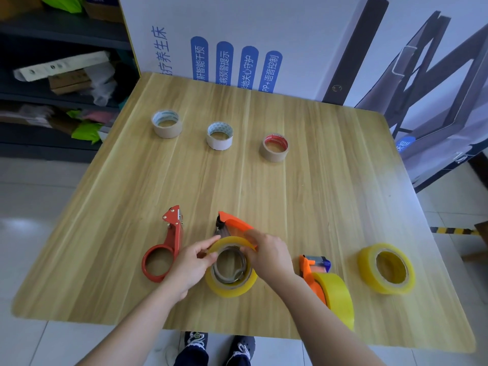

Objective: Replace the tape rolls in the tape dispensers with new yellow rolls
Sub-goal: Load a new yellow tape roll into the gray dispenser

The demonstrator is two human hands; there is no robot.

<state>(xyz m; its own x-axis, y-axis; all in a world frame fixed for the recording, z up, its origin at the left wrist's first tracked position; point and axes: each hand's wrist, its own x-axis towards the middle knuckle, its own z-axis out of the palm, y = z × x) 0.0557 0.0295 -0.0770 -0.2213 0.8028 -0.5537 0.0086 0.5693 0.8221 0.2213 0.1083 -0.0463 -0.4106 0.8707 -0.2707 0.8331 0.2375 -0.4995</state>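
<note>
A yellow tape roll (pixel 229 287) sits on the middle orange dispenser (pixel 236 222) near the table's front edge. My left hand (pixel 188 268) pinches the roll's upper left rim. My right hand (pixel 269 253) grips its upper right rim, partly hiding the dispenser's body. To the left lies an empty red dispenser (pixel 165 249). On the right stands an orange dispenser (pixel 313 273) loaded with a yellow roll (pixel 336 297). A loose yellow roll (pixel 386 270) lies flat at the far right.
Three used rolls stand in a row at the back of the wooden table (pixel 317 196): a beige one (pixel 167 124), a white one (pixel 219 136), a brown one with a red core (pixel 274 147). A printed board leans behind the table; shelves stand at left.
</note>
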